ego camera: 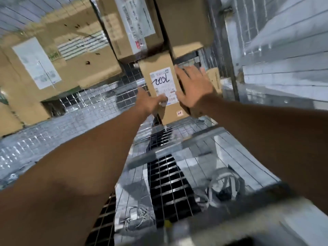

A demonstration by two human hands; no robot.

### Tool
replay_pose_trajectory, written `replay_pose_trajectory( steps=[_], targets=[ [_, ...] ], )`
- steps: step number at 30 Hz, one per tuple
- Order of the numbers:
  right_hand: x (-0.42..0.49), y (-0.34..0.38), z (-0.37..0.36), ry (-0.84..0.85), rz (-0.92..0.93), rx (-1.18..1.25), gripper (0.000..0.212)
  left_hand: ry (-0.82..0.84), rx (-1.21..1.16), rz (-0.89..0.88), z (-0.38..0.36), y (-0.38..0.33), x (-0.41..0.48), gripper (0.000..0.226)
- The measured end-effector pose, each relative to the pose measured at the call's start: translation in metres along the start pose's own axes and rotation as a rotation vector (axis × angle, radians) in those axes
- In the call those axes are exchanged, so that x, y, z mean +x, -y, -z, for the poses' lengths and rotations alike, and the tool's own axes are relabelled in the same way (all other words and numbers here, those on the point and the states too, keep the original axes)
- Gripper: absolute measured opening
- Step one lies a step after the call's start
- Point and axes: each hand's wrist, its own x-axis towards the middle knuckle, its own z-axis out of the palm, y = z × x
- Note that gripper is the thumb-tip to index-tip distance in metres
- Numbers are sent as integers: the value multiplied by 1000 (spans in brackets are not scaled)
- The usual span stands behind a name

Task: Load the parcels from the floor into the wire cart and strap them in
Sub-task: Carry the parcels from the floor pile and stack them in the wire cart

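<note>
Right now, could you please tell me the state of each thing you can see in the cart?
Labelled parcel: upright on cart floor, both hands on it.
Left hand: at its lower left edge.
Right hand: open, flat against its right side.
Stacked parcels: piled at back.
Wire cart: partly loaded.

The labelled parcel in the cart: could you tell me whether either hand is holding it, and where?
Both hands are on the labelled parcel: left hand at its label's lower edge, right hand flat, fingers spread, against its right side.
</note>
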Motion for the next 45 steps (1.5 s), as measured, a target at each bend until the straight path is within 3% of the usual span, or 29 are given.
replay_pose_trajectory(
  steps=[3, 6, 10, 14, 17, 20, 27, 31, 34, 38, 45],
  targets=[
    [-40, 9, 43, -32, -40, 75, 77, -24, 151, -10, 23, -20, -44, 95],
    [-91, 24, 94, -75, -103, 160, 68, 75, 305, -213, 40, -40, -112, 92],
    [-176, 57, 157, -220, -290, 302, 60, 28, 597, -536, 66, -61, -217, 87],
    [-286, 106, 193, -449, -410, 441, 66, 22, 642, -721, 100, -76, -312, 85],
    [-375, 153, 195, -599, -622, 584, 64, 53, 741, -895, 110, -74, -382, 82],
    [-476, 201, 172, -733, -879, 702, 62, 189, 816, -1056, 91, -57, -458, 79],
    [-693, 280, 70, -845, -1434, 792, 58, 654, 1074, -1248, -19, 17, -601, 80],
    [-782, 307, 21, -952, -1710, 870, 61, 842, 1216, -1405, -78, 69, -661, 77],
    [-829, 328, -14, -1032, -1898, 941, 62, 994, 1307, -1427, -120, 115, -700, 84],
    [-872, 356, -65, -1054, -2015, 1067, 63, 1088, 1447, -1454, -168, 182, -738, 75],
    [-930, 358, -129, -1201, -2143, 1161, 64, 1051, 1507, -1544, -237, 251, -777, 69]
  ],
)
